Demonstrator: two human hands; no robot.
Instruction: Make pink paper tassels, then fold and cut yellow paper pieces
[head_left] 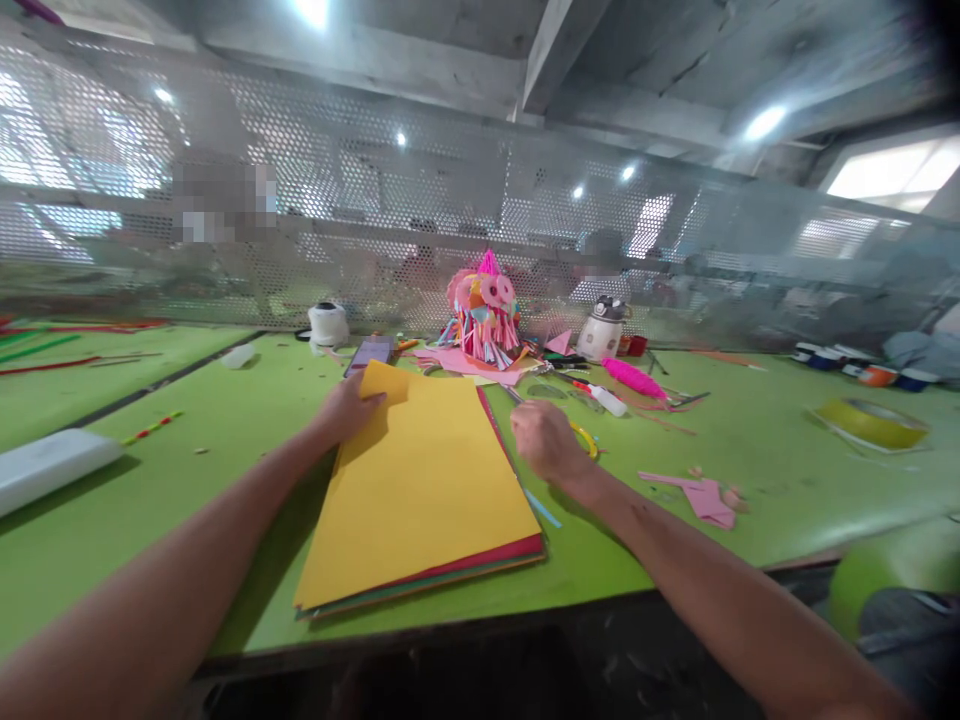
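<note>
A stack of coloured paper (427,470) lies near the table's front edge, a yellow sheet on top and red and green edges under it. My left hand (350,405) is closed on the far left corner of the yellow sheet, which is bent there. Beside the stack's right edge my right hand (546,438) is curled into a fist; whatever its fingers may hold is hidden. Close behind that fist shows a yellow ring-shaped handle (586,438). A light blue paper strip (543,508) lies between the stack and my right forearm.
A pink fringed paper figure (486,310) stands at the back, near a phone (370,354) and a white bottle (602,330). Yellow tape (870,424) and pink paper scraps (706,500) lie right. A white box-like object (56,465) sits left. A perforated screen (337,200) rises behind.
</note>
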